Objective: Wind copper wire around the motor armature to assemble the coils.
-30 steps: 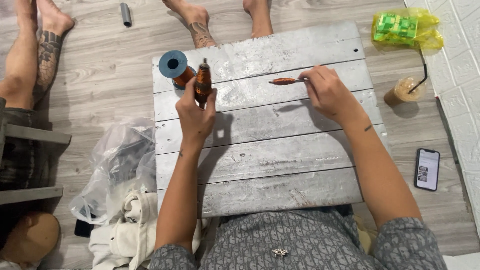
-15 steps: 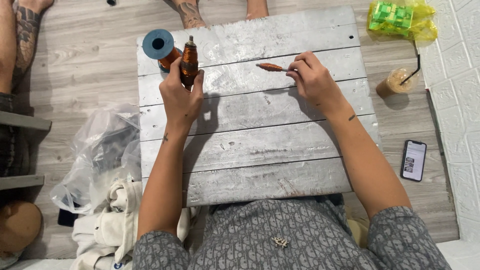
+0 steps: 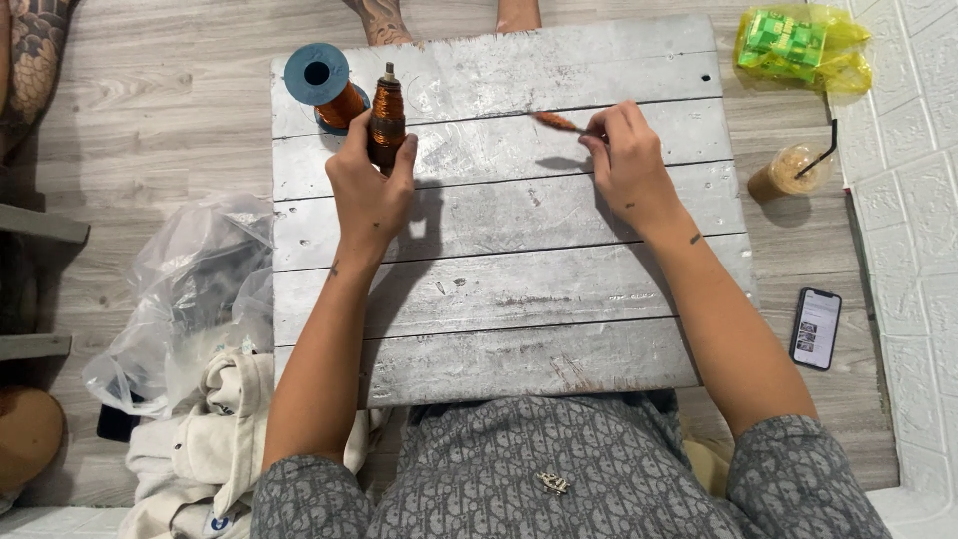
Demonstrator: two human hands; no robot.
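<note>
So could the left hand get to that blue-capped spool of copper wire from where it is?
Probably yes. The left hand holds an upright copper-wound coil, and the spool lies just beyond it on the grey board, with nothing between. It would need to free its fingers first.

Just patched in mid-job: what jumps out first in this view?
Two bare hands over a grey plank board: the left hand grips an upright copper-wound coil near the board's far left corner, beside a blue-capped spool of copper wire. The right hand pinches a thin copper-coloured piece lying on the board further right. Off the board at right, an iced drink with a straw and a phone sit on the floor.
</note>
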